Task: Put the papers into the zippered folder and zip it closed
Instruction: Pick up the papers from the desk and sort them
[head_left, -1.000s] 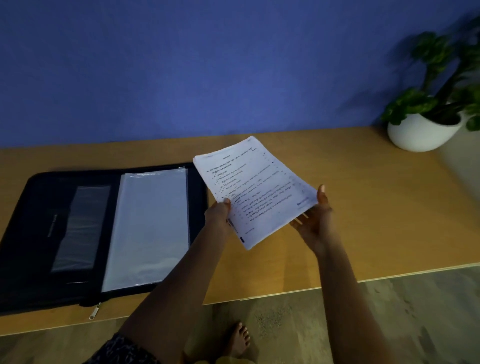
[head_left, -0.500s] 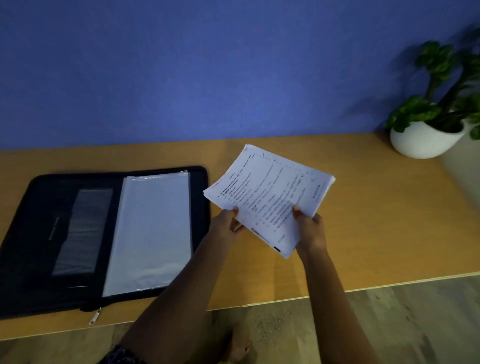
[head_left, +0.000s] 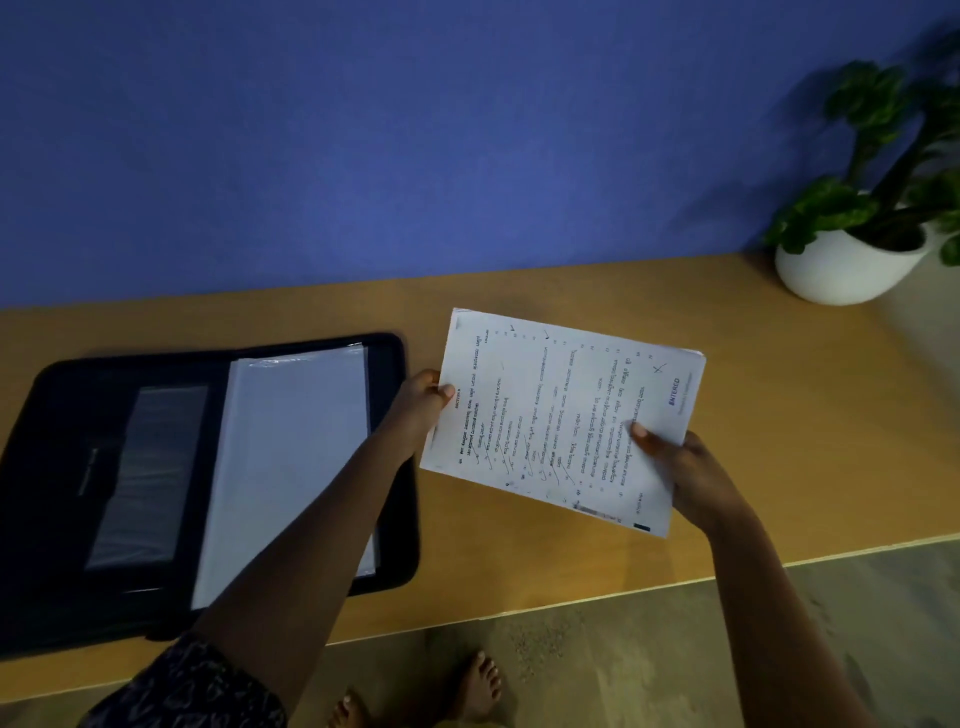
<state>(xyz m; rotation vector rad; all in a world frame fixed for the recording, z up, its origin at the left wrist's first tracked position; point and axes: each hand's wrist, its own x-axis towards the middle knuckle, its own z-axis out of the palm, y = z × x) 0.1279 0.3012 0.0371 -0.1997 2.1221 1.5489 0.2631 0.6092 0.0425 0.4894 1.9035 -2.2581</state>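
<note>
A stack of white printed papers (head_left: 550, 410) is held in the air above the wooden table, just right of the folder. My left hand (head_left: 421, 405) pinches the stack's left edge. My right hand (head_left: 675, 467) grips its lower right part, thumb on top. The black zippered folder (head_left: 62, 467) lies open flat on the table's left side, with a clear plastic sleeve (head_left: 291, 467) on its right half and a pocket on its left half. My left forearm crosses over the folder's lower right corner.
The wooden table (head_left: 805, 441) runs along a blue wall. A white pot with a green plant (head_left: 847, 265) stands at the back right corner. The table's front edge is near me, with the floor and my bare feet (head_left: 478, 680) below.
The papers have turned clockwise, so the text now runs sideways. My right hand moved from under the stack's right edge to gripping its lower right part. The view came closer.
</note>
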